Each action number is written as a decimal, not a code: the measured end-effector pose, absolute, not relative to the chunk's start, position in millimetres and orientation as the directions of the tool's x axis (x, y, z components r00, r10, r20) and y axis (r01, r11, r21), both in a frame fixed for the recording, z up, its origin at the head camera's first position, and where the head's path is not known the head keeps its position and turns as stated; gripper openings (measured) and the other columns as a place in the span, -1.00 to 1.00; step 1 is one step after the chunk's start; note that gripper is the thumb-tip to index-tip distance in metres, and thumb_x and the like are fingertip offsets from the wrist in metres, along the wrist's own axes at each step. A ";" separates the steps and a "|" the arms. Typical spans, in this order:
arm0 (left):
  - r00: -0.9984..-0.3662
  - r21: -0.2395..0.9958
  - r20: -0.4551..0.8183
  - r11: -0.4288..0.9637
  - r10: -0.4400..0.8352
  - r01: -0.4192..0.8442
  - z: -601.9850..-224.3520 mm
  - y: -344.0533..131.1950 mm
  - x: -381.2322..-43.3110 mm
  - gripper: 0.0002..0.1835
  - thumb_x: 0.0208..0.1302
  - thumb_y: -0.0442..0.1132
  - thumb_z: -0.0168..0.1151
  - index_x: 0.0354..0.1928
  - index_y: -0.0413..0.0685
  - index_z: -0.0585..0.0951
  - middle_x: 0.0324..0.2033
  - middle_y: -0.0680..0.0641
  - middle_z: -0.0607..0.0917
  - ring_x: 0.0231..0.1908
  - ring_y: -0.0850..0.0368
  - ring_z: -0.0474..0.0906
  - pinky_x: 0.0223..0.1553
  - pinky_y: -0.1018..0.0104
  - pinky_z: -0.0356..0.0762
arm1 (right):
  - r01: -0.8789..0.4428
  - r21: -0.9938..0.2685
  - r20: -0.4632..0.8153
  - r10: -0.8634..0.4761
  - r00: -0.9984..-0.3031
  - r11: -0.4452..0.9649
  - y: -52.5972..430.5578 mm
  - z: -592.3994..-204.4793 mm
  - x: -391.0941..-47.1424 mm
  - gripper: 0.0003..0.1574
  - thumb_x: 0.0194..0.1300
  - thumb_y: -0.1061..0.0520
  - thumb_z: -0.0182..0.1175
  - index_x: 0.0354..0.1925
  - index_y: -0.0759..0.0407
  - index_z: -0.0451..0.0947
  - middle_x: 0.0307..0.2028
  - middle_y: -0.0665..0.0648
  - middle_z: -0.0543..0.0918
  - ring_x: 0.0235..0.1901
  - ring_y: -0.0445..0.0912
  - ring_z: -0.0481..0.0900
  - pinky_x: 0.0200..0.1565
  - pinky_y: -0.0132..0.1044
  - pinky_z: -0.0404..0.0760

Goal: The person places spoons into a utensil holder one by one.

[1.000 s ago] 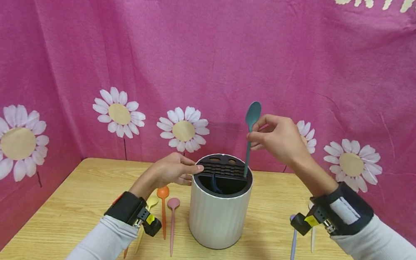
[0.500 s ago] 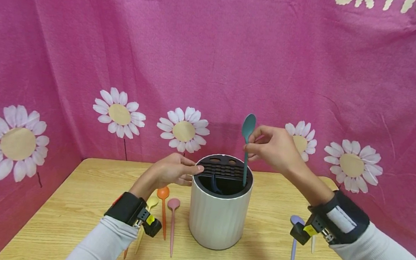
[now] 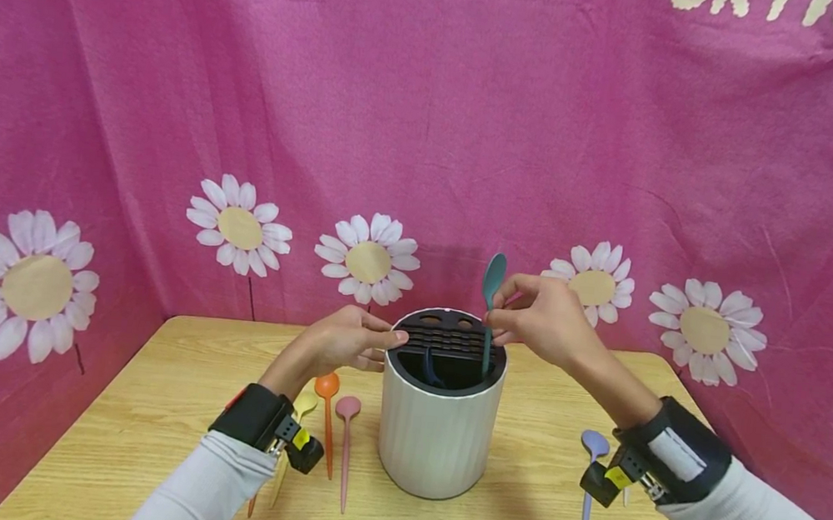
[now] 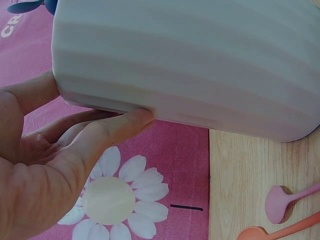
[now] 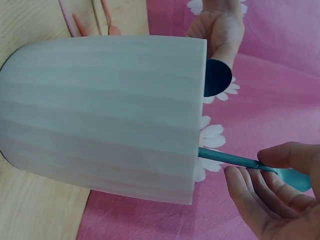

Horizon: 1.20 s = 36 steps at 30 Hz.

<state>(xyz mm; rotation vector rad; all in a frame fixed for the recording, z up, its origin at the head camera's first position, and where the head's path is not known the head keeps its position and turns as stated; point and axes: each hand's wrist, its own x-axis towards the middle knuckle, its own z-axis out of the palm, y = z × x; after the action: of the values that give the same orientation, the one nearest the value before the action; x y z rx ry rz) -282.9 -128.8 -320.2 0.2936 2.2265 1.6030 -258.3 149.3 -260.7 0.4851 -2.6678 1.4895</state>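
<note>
My right hand [image 3: 546, 319] pinches a teal spoon [image 3: 493, 277] by its handle just below the bowl. The spoon stands nearly upright, bowl up, its lower end inside the front opening of a white ribbed utensil holder [image 3: 435, 442] with a black slotted top. In the right wrist view, thumb and fingertips meet on the teal handle [image 5: 227, 158]. My left hand [image 3: 348, 341] touches the holder's left side near the rim, fingers extended against its wall. A dark blue utensil [image 5: 217, 77] with a rounded end pokes out of the holder; its lower part is hidden.
Left of the holder lie a pink spoon [image 3: 348, 408], an orange spoon [image 3: 327, 384] and a yellow spoon [image 3: 306, 403], partly behind my left wrist. A lavender spoon [image 3: 594, 443] lies on the right. A pink flowered cloth [image 3: 429, 127] hangs behind the wooden table [image 3: 169, 404].
My right hand has moved down and slightly left, lowering the teal spoon deeper into the holder's front opening. The left hand has stayed in place at the holder's side.
</note>
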 end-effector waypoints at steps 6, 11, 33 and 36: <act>-0.901 0.946 -0.185 0.320 0.394 -0.055 -319.9 -128.7 -281.7 -0.55 0.43 -0.16 0.27 0.22 -0.32 0.61 0.04 -0.24 0.75 0.11 -0.19 0.68 0.15 -0.01 0.64 | -0.295 -0.829 0.182 -0.270 -0.945 0.475 148.5 -268.0 -257.2 -0.85 0.20 0.29 0.35 -0.29 0.35 0.56 -0.35 0.23 0.74 -0.48 -0.04 0.76 -0.30 -0.20 0.81; -0.899 0.948 -0.179 0.314 0.400 -0.049 -318.8 -128.7 -280.0 -0.56 0.44 -0.17 0.27 0.22 -0.33 0.61 0.04 -0.25 0.74 0.12 -0.20 0.68 0.15 -0.03 0.63 | -0.313 -0.826 0.184 -0.300 -0.936 0.469 148.3 -273.3 -256.3 -0.84 0.22 0.30 0.35 -0.29 0.36 0.56 -0.34 0.23 0.73 -0.46 -0.07 0.74 -0.31 -0.24 0.80; -0.902 0.949 -0.169 0.313 0.398 -0.040 -320.0 -129.4 -281.1 -0.56 0.45 -0.17 0.26 0.22 -0.33 0.60 0.03 -0.24 0.74 0.10 -0.18 0.69 0.12 0.02 0.66 | -0.314 -0.826 0.144 -0.363 -0.921 0.467 146.6 -283.0 -258.5 -0.90 0.15 0.35 0.28 -0.33 0.39 0.57 -0.39 0.18 0.75 -0.41 -0.13 0.70 -0.29 -0.28 0.78; -0.904 0.947 -0.169 0.320 0.393 -0.038 -319.6 -129.2 -281.3 -0.56 0.44 -0.16 0.26 0.22 -0.32 0.61 0.03 -0.24 0.75 0.10 -0.18 0.69 0.10 0.03 0.68 | -0.319 -0.816 0.139 -0.372 -0.918 0.482 147.1 -282.2 -258.7 -0.90 0.15 0.34 0.26 -0.32 0.38 0.58 -0.38 0.18 0.77 -0.38 -0.14 0.71 -0.28 -0.29 0.78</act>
<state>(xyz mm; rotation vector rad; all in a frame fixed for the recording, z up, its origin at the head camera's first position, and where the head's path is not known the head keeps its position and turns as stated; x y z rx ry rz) -281.3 -129.2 -319.6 0.3161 2.2234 1.6096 -258.7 147.1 -282.2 0.6430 -2.7531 1.4953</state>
